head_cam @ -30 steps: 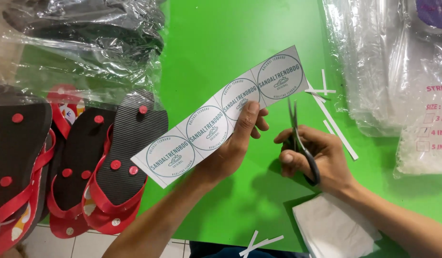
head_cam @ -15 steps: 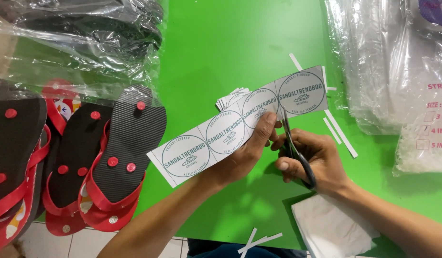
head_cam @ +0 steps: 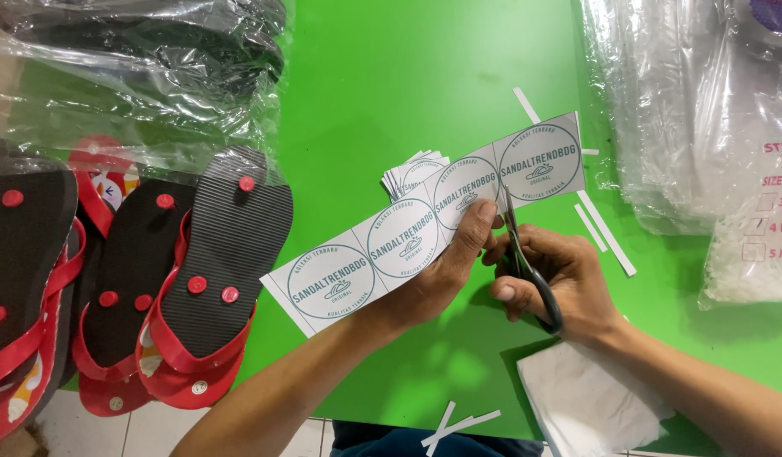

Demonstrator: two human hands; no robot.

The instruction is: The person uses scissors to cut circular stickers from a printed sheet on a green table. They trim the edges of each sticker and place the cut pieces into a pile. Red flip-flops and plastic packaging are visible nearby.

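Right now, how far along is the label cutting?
Done: a small stack of cut labels lies on the green table, with trimmed slivers scattered around. In hand: the left hand holds a strip of four round labels while the right hand works scissors at the line before the end label. Left: all four labels remain joined.

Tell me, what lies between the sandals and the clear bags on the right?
In the head view, between the sandals and bags: bare green table, the label strip, cut labels, and both hands with scissors.
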